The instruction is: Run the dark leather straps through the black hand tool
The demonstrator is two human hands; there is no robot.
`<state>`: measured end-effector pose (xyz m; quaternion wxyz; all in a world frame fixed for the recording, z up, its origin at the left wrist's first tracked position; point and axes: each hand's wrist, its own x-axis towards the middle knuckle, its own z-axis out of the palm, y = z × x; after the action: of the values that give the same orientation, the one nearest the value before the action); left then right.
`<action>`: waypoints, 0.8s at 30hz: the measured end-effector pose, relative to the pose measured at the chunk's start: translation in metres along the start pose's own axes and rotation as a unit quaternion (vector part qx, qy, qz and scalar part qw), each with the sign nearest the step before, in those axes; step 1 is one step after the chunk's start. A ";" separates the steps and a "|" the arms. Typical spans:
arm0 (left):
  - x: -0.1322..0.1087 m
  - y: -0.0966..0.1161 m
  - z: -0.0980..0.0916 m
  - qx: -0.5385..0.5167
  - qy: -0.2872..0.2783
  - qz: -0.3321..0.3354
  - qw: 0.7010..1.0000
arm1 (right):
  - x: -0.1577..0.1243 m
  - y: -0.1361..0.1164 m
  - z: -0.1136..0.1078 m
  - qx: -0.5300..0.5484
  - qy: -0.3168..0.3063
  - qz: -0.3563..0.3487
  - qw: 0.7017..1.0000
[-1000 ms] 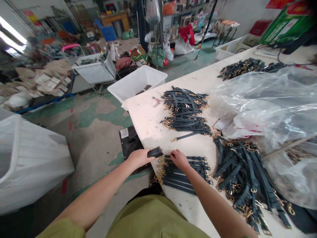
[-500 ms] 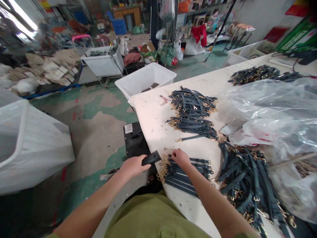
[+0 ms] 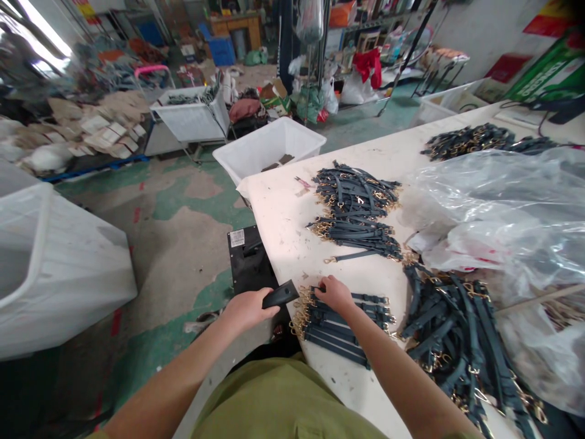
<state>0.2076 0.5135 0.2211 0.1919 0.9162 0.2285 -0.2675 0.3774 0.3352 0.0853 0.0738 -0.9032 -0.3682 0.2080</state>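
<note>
My left hand (image 3: 250, 306) is closed around a black, bar-shaped handheld tool (image 3: 280, 294), whose kind I cannot make out. The tool's far end points right, close to the gold clasps at the row's left side. Dark blue straps (image 3: 336, 339) with gold snap hooks lie side by side on the white table (image 3: 289, 244). Over the top of this row, my right hand (image 3: 336, 295) has its fingers curled at the left end of a strap; the fingertips are partly hidden.
Beyond the row lie two heaped bundles of similar straps (image 3: 356, 189). A large tangle of straps (image 3: 461, 341) and clear plastic sheeting (image 3: 503, 201) cover the right side. A white bin (image 3: 274, 137) stands past the table edge, another bin (image 3: 91, 262) at left.
My right hand has shifted very slightly, still at the top strap's left end. The black tool in my left hand has moved a touch right and down.
</note>
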 end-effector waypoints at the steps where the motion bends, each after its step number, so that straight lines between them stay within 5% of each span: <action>1: 0.000 0.002 -0.001 0.003 -0.001 0.000 1.000 | 0.000 0.000 0.000 -0.003 0.001 0.000 1.000; 13: 0.025 0.026 -0.002 0.045 0.006 0.075 0.996 | 0.002 0.003 0.002 -0.013 0.003 0.006 1.000; 24: 0.029 0.031 0.000 0.061 0.009 0.070 0.996 | -0.001 0.007 0.004 0.027 0.017 0.024 0.999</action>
<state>0.2454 0.4971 0.2110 0.1522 0.9422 0.1489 -0.2587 0.3790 0.3295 0.0800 0.0992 -0.9128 -0.3399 0.2037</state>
